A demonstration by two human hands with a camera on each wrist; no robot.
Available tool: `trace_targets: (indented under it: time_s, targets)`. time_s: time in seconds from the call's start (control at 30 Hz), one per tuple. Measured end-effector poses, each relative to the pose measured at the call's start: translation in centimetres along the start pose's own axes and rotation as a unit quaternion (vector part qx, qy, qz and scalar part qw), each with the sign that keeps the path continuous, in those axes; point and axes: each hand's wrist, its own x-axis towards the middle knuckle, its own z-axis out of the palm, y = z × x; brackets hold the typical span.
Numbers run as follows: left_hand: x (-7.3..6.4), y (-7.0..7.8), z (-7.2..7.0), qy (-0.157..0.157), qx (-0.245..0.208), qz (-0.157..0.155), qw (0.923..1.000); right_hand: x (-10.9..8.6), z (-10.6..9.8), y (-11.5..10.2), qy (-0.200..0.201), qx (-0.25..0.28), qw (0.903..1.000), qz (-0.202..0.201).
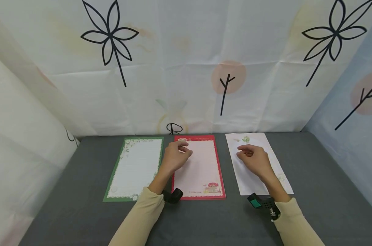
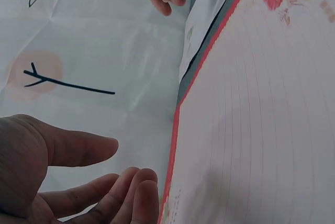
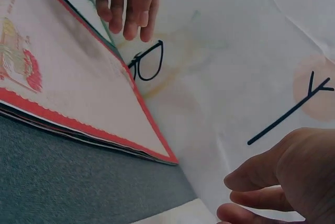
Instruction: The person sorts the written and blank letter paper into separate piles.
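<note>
Clearly, pink pad point(image 1: 201, 167) below left hand point(image 1: 175, 158), white sheet point(image 1: 246, 179) below right point(image 1: 256, 161).

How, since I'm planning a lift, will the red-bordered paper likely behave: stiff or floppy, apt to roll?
The red-bordered paper probably flexes but is stiffer than one sheet, as layered edges show along one side. Those layers might slide apart if only the top is pinched. Lying flat, it seems unlikely to roll.
</note>
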Motion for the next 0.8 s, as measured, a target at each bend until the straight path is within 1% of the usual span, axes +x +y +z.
trace_targets:
  time_s: [0.13,0.27,0.37,0.47,0.67,0.73,0.8]
  targets:
    - [-0.3,-0.9,-1.1,0.015,0.002,-0.015,0.9998,-0.1,0.7,-0.5,-0.007,0.017,0.9997,-0.015]
    - [-0.7,-2.0,-2.0,0.032,0.003,-0.030,0.9990,-0.3,1.2,-0.9,-0.013,0.028,0.9994,-0.016]
    - [-0.9,-2.6,-2.5,0.036,-0.007,-0.041,0.9985,-0.3,1.4,-1.1,-0.019,0.035,0.9990,-0.019]
    - [-1.0,-3.1,-2.7,0.036,-0.014,-0.047,0.9981,-0.3,1.8,-1.3,-0.022,0.045,0.9983,-0.029]
    - [-1.0,-3.5,-2.9,0.047,-0.006,-0.047,0.9978,0.4,3.0,-2.1,-0.028,0.066,0.9954,-0.064]
    - [-0.9,-3.5,-2.9,0.050,-0.006,-0.049,0.9975,0.8,3.4,-2.5,-0.030,0.070,0.9949,-0.065]
    - [-0.9,-3.6,-2.8,0.052,-0.006,-0.050,0.9974,1.1,3.9,-2.8,-0.035,0.072,0.9953,-0.055]
